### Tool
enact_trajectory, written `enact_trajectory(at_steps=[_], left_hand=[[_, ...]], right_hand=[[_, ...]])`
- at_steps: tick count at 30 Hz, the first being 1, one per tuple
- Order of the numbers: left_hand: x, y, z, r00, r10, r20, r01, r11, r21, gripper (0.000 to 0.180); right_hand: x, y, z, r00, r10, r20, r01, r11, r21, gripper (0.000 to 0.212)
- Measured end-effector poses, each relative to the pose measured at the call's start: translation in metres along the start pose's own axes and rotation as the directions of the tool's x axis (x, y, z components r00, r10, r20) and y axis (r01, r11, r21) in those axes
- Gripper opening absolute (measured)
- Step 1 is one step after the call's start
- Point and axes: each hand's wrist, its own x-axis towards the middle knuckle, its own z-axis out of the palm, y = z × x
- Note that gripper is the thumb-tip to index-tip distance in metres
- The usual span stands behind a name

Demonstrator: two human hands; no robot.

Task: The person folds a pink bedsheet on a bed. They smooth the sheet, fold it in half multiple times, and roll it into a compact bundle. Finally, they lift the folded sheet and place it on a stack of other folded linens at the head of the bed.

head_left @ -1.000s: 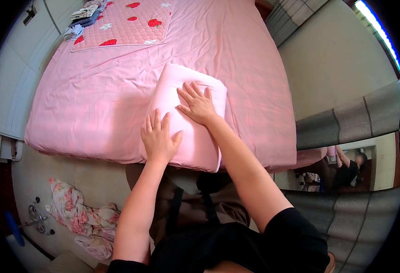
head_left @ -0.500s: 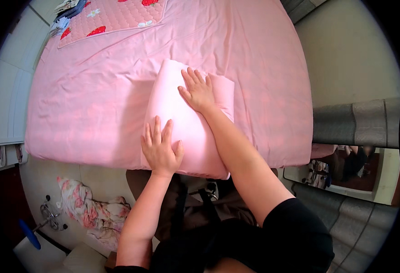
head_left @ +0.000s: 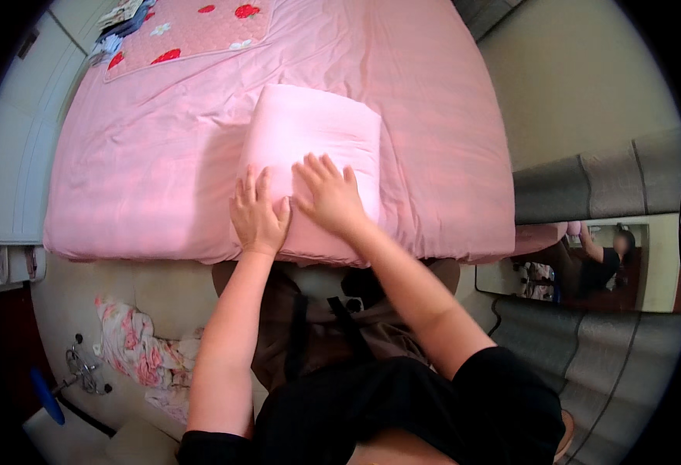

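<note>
A thick, smooth pink bundle of folded bedding (head_left: 309, 124) lies near the front edge of the bed; whether it is a quilt or a pillow I cannot tell. My left hand (head_left: 259, 213) rests flat on its near left part, fingers outstretched. Beside it, my right hand (head_left: 329, 194) lies palm down on the middle of the near part, fingers spread. The two thumbs are close together. Neither hand grips the fabric. Under the bundle is a wrinkled pink bed sheet (head_left: 433, 155).
A quilted strawberry-print mat (head_left: 201, 39) and a small stack of folded cloth (head_left: 123, 23) lie at the far left of the bed. Floral fabric (head_left: 143, 345) is heaped on the floor, near a wheeled stand (head_left: 81, 368). A mirror (head_left: 588, 263) and grey curtain (head_left: 588, 186) are at right.
My right hand has come back toward me, from the bundle's far part to beside my left hand. The bundle now looks squarer, its right-side fold smoothed out. The whole view has shifted slightly.
</note>
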Motion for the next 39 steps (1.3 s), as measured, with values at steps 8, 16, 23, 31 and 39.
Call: enact_trajectory(at_steps=[8, 16, 23, 31, 39], left_hand=[[0.029, -0.031, -0.007, 0.834, -0.402, 0.379, 0.539, 0.744, -0.395, 0.090], [0.040, -0.063, -0.019, 0.380, -0.102, 0.919, 0.925, 0.039, -0.378, 0.087], [0.030, -0.055, -0.008, 0.325, -0.038, 0.945, 0.946, 0.004, -0.325, 0.082], [0.000, 0.018, -0.025, 0.416, -0.265, 0.870, 0.907, 0.048, -0.419, 0.080], [-0.018, 0.015, 0.011, 0.610, -0.272, 0.744, 0.789, 0.124, -0.602, 0.070]], right_hand=[[-0.094, 0.056, 0.020, 0.759, 0.595, 0.262, -0.458, 0.203, 0.865, 0.083], [-0.078, 0.101, 0.021, 0.659, 0.356, 0.663, -0.612, -0.260, 0.747, 0.073], [-0.042, 0.123, 0.010, 0.670, 0.399, 0.625, -0.527, -0.337, 0.780, 0.074], [-0.041, 0.071, -0.054, 0.882, 0.436, 0.178, -0.467, 0.860, 0.206, 0.080], [-0.081, 0.082, 0.017, 0.918, 0.358, -0.172, -0.360, 0.933, 0.023, 0.078]])
